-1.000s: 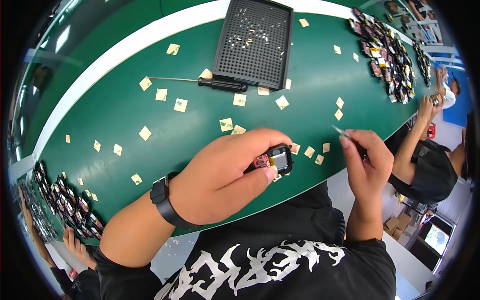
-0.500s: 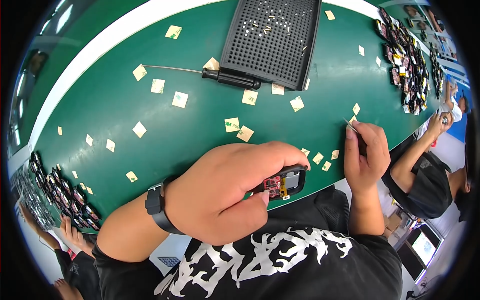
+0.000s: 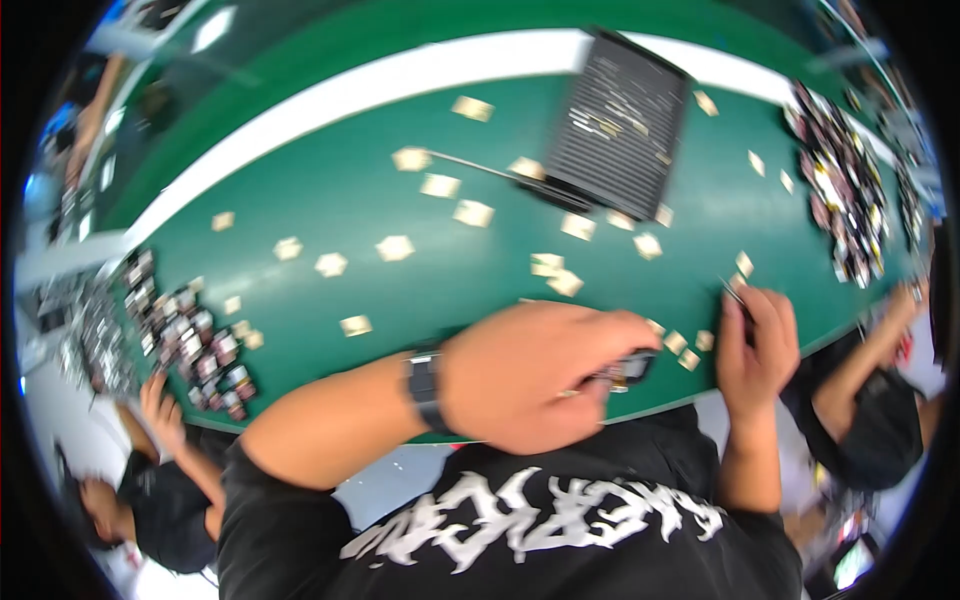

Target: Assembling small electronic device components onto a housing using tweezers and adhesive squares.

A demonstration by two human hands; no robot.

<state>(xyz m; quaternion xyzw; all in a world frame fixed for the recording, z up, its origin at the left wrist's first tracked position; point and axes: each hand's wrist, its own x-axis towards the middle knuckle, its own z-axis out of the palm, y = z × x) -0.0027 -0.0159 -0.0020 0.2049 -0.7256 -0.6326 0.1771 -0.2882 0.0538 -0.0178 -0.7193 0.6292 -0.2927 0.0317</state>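
Two hands share the work: my left hand (image 3: 535,375) grips the small part (image 3: 628,368) above the table (image 3: 400,215) edge, steadying it for the tweezers (image 3: 735,295) pinched in my right hand (image 3: 757,345).

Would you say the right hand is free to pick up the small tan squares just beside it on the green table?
Probably not freely: the right hand already pinches a thin tool, though the tan squares lie uncovered beside it.
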